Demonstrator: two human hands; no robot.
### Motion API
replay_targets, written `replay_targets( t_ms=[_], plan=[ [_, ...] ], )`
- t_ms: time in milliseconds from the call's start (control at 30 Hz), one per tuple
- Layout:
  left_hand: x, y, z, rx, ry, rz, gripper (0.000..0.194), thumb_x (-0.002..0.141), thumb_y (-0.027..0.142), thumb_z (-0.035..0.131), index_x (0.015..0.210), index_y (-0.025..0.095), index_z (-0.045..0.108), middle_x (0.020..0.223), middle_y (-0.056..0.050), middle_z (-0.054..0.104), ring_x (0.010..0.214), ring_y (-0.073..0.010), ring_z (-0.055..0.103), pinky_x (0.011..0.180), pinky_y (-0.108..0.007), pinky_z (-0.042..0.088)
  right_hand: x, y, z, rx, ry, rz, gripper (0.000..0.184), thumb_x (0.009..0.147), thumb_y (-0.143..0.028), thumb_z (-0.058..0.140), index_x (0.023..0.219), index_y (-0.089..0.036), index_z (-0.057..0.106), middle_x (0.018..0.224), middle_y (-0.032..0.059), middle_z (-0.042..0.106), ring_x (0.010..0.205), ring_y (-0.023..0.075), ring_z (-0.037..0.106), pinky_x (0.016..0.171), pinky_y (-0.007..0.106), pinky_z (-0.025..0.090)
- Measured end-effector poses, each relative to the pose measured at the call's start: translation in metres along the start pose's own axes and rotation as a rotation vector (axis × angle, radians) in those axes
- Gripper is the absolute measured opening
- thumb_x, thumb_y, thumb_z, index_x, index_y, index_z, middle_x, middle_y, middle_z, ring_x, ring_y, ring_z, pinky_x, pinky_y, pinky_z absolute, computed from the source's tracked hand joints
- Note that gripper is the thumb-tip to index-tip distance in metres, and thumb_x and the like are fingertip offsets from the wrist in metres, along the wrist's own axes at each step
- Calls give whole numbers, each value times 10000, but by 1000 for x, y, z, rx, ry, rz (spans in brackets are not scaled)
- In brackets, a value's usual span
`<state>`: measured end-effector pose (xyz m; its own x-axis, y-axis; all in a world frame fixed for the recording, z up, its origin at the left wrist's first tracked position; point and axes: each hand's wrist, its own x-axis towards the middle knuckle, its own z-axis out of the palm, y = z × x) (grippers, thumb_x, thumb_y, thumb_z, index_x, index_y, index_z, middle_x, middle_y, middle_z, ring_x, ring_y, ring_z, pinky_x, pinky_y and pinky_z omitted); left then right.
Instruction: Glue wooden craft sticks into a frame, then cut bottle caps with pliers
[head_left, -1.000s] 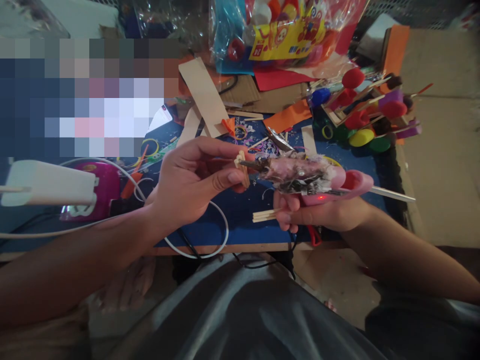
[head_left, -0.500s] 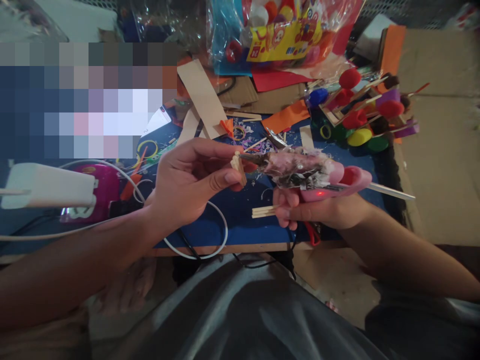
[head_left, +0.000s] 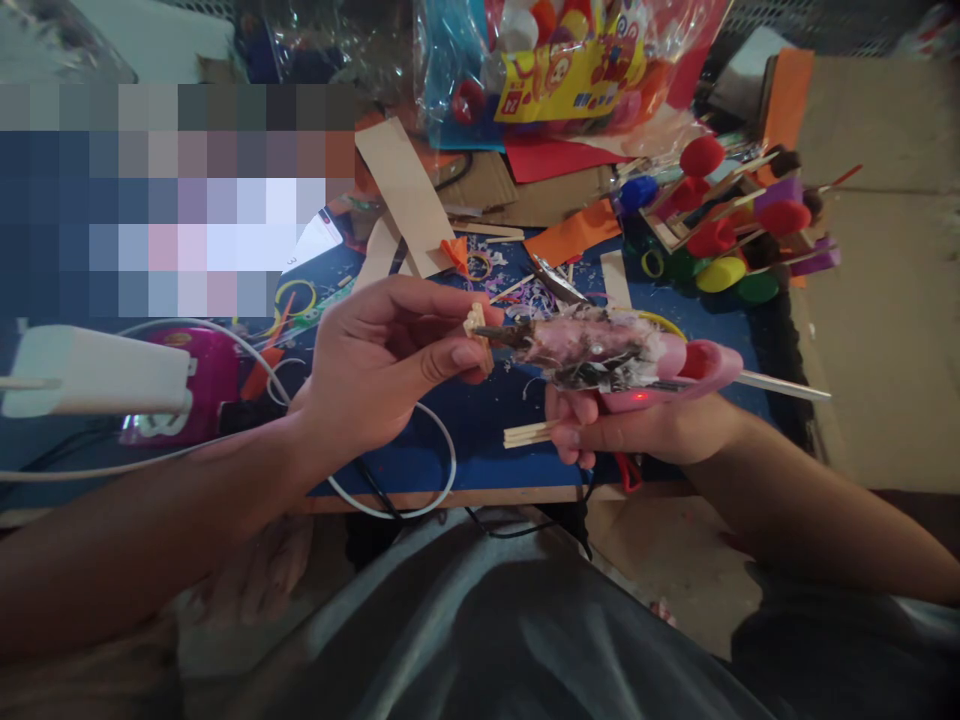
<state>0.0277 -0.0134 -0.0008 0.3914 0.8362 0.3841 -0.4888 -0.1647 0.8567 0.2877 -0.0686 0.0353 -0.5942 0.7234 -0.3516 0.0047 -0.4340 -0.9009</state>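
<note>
Between thumb and fingers my left hand (head_left: 386, 360) pinches a small bundle of wooden sticks (head_left: 480, 338), seen end-on. My right hand (head_left: 637, 425) is closed round the handle of a pink hot glue gun (head_left: 600, 350), whose barrel is scorched and crusted with stringy dried glue. Its dark nozzle points left, at the ends of the held sticks, and seems to touch them. A red light glows on the gun's side, and a pale glue stick (head_left: 784, 383) juts from its back. Several thin wooden sticks (head_left: 527, 435) also poke out from my right fingers.
Left lies a magenta power strip (head_left: 161, 385) with a white charger (head_left: 97, 370); a white cable (head_left: 450, 450) loops across the blue table. Scissors (head_left: 555, 282) and paper scraps lie beyond my hands. A stick model with coloured caps (head_left: 720, 220) stands right, below a bag of caps (head_left: 577, 70).
The glue gun's nozzle has dropped slightly and shifted a little left across the stick ends. The right hand has lowered a bit; the left hand has hardly moved.
</note>
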Motion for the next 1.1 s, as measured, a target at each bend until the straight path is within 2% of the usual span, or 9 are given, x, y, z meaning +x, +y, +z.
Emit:
replay_targets(
  t_ms=[133, 233, 433, 600, 667, 767, 900, 967, 1100],
  plan=[
    [-2, 0, 0, -28, -39, 12, 270, 1005, 178, 907, 1221, 339, 908, 1001, 7, 911, 822, -116, 874, 709, -172, 723, 2, 2, 1, 5, 27, -68, 512, 854, -466, 1048, 781, -204, 614, 734, -21, 736, 607, 102, 718, 564, 199, 647],
    [-3, 0, 0, -40, -42, -3, 279, 1026, 174, 884, 1233, 360, 904, 1093, 14, 923, 851, -103, 875, 742, -171, 730, 3, 2, 2, -6, 53, -114, 508, 812, -385, 1082, 788, -207, 607, 738, -27, 748, 586, 91, 698, 546, 184, 630],
    [-1, 0, 2, 24, 17, -25, 224, 949, 267, 980, 1147, 331, 895, 959, 1, 898, 775, -138, 841, 659, -225, 689, 1, 0, 0, -4, -33, -69, 557, 919, -525, 986, 745, -207, 564, 769, -14, 742, 601, 73, 692, 555, 163, 626],
    [0, 1, 2, 9, 2, 20, 204, 959, 238, 962, 1145, 300, 906, 1062, -7, 918, 770, -110, 844, 653, -191, 692, 0, 0, 0, -27, -10, -23, 532, 908, -517, 995, 750, -201, 598, 748, -8, 751, 611, 90, 723, 578, 186, 656],
    [0, 0, 2, 34, 18, 16, 215, 946, 246, 973, 1142, 299, 902, 996, 0, 910, 763, -119, 845, 652, -196, 696, 1, -1, 1, -34, 5, -16, 530, 881, -508, 1018, 760, -203, 601, 737, -19, 739, 604, 90, 719, 567, 187, 653],
    [-2, -2, 0, 68, 48, 8, 239, 916, 283, 1001, 1130, 317, 899, 893, 11, 884, 730, -146, 840, 619, -221, 684, 3, -2, 2, -12, 17, -44, 521, 815, -406, 1074, 763, -210, 595, 728, -34, 739, 589, 89, 711, 542, 177, 637],
    [-5, -3, -2, 76, 50, -57, 281, 903, 331, 1020, 1146, 352, 881, 980, 5, 904, 746, -167, 843, 631, -270, 686, 4, -2, 2, 18, 22, -83, 503, 812, -324, 1073, 753, -209, 587, 725, -26, 770, 593, 92, 726, 546, 168, 633],
    [-5, -3, -1, 80, 59, -67, 268, 910, 333, 1014, 1139, 354, 877, 986, 10, 903, 752, -162, 840, 636, -271, 687, 4, -2, 2, 13, 26, -89, 516, 808, -332, 1076, 753, -208, 578, 728, -28, 762, 590, 89, 718, 546, 169, 629],
    [-3, -2, 0, 61, 45, -5, 239, 920, 291, 993, 1134, 336, 894, 958, 9, 899, 744, -146, 830, 603, -238, 662, 2, 0, 1, 3, 15, -35, 551, 812, -402, 1077, 743, -210, 565, 737, -31, 728, 609, 99, 722, 557, 191, 640]
  ],
)
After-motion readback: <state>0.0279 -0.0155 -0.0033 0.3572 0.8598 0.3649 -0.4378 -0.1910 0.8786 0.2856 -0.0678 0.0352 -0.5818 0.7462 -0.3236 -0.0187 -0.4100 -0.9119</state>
